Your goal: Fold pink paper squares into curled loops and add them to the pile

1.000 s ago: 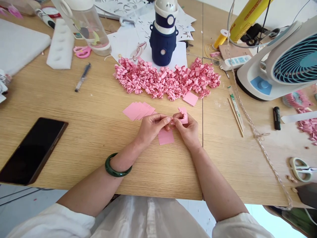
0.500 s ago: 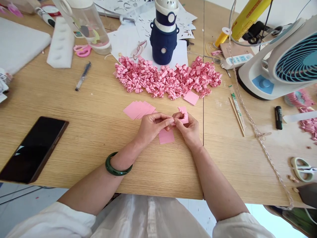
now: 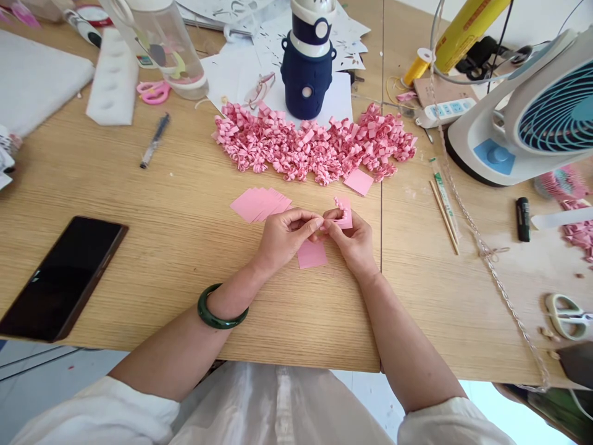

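Between thumb and fingers, my right hand pinches a pink paper piece with small curled strips along its edge. My left hand is closed in a pinch at the left edge of that piece; what its fingertips grip is too small to make out. Just below the fingertips a pink square lies flat on the wooden table. A fanned stack of pink sheets is beyond my left hand. Farther back stretches a long heap of curled pink paper pieces, with another pink square at its front edge.
A dark blue bottle stands behind the heap, a clear bottle to its left. The phone and pen lie left. On the right are a fan, wooden sticks, a marker and scissors.
The pink piece in my right hand has tilted slightly, and my fingertips have shifted a little at its left edge. Both hands otherwise stay in nearly the same place.
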Demonstrator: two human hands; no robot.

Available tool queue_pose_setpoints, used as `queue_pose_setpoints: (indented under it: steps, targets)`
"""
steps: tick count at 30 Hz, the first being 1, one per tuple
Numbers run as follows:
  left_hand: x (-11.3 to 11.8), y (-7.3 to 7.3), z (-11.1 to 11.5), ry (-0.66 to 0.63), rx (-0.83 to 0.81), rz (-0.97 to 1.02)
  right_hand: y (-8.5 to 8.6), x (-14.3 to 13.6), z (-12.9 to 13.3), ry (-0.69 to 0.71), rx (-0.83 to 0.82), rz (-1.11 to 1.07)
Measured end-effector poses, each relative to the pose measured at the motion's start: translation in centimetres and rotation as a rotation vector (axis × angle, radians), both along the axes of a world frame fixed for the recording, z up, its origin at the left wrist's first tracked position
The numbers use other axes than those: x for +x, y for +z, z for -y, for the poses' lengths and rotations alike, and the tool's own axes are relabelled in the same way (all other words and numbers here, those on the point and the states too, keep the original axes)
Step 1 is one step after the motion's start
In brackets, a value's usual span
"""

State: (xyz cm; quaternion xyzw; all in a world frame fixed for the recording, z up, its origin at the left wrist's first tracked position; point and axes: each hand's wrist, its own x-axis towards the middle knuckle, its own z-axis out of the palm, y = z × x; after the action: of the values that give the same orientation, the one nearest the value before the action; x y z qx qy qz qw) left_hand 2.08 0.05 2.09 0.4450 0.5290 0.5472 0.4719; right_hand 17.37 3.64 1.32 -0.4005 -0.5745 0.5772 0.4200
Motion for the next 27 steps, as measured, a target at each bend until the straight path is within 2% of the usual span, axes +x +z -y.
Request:
queue_pose_setpoints:
  steps: [27]
  targets:
    - [-0.17, -0.45, 0.05, 0.041, -0.029, -0.026, -0.18, 0.17, 0.01, 0.007, -0.013, 0.045]
